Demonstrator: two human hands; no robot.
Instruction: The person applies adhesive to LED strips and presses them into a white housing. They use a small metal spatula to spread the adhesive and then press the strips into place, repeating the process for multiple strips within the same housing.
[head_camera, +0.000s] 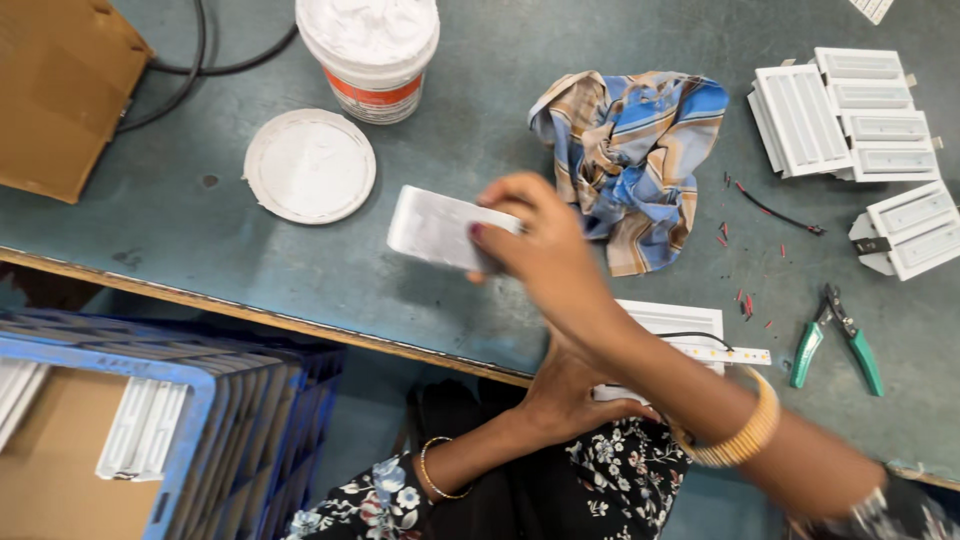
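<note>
Beside lid (310, 165) & cloth (632, 160): right hand (540, 240) holds white housing (437, 228) (blurred).

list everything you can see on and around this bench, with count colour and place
tub: 1, white, open, top centre
lid: 1, white, flat left of centre
cloth: 1, blue and tan check, crumpled, centre
housings: several, white, top right
cutters: 1, green handles, right
wire scraps: several, red, near cutters
cardboard box: 1, brown, top left
crate: 1, blue, below bench
light strip: 1, white, on tray
right hand: holds white panel
left hand: at white tray
</note>
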